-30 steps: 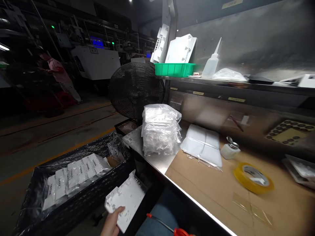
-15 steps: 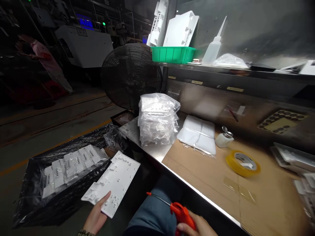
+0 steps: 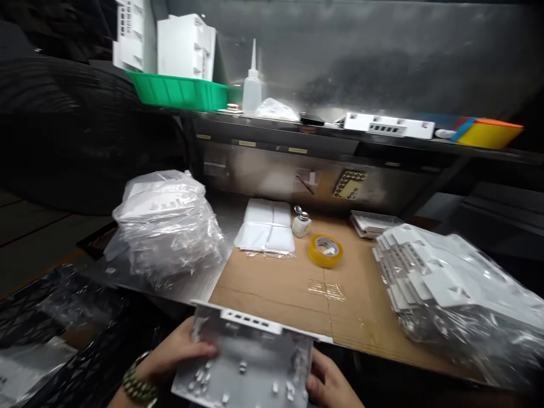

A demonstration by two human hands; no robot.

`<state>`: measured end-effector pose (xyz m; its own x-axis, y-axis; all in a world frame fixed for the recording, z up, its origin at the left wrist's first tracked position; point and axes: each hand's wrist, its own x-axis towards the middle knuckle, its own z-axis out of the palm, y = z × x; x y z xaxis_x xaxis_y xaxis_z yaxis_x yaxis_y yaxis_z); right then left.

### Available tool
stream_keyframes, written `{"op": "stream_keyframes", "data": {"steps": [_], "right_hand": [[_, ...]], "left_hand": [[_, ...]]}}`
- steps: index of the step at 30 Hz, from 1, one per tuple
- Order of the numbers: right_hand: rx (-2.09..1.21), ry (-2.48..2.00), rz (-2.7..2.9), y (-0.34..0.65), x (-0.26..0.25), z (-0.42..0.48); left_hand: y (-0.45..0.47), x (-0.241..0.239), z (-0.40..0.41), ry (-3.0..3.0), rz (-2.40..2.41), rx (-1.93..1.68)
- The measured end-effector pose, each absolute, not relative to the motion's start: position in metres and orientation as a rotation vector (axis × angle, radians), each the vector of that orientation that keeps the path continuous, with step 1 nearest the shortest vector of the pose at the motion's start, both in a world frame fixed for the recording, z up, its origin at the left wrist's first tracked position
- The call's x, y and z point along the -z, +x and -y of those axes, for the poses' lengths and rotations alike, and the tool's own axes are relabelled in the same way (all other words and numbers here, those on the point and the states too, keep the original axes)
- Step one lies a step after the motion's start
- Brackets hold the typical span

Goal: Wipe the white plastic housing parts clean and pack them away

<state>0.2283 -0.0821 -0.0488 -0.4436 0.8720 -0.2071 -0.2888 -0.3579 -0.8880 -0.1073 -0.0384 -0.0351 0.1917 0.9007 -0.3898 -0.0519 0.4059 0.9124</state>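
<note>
A white plastic panel (image 3: 250,362), with small raised posts on its face and a slotted strip along its far edge, is held tilted in front of me at the table's front edge. My left hand (image 3: 181,348) grips its left side, thumb lying on the face, a beaded bracelet (image 3: 138,385) on the wrist. On the panel's right edge, my right hand (image 3: 329,379) is closed around it, its fingers partly hidden. The panel's near edge is cut off by the frame.
Bagged white parts (image 3: 165,226) are stacked at the left, more panels (image 3: 450,277) at the right. A bag stack (image 3: 267,226), pump bottle (image 3: 301,224) and yellow tape roll (image 3: 325,251) lie on the cardboard (image 3: 272,283). Above runs a shelf with a green tray (image 3: 178,93). A black crate (image 3: 106,340) stands lower left.
My view has swung right toward the table. The panel has moved from above the crate to the table edge. My right hand has gone from the red air blow gun, now unseen, to the panel.
</note>
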Motion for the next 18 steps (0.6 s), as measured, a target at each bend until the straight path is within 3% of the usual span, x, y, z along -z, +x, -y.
{"op": "stream_keyframes", "data": {"steps": [3, 8, 14, 18], "right_hand": [[-1.590, -1.121, 0.809, 0.256, 0.042, 0.085], [-1.037, -1.314, 0.771, 0.318, 0.041, 0.106], [-0.112, -1.015, 1.892, 0.358, -0.018, 0.105], [0.338, -0.916, 2.246, 0.368, -0.052, 0.089]], "left_hand": [[-0.056, 0.016, -0.027, 1.311, -1.011, -0.677], [-0.002, 0.009, -0.126, 1.704, -1.135, -0.779], [0.019, 0.033, -0.191, 2.198, -1.334, -0.564], [0.011, 0.036, -0.210, 2.323, -1.425, -0.473]]}}
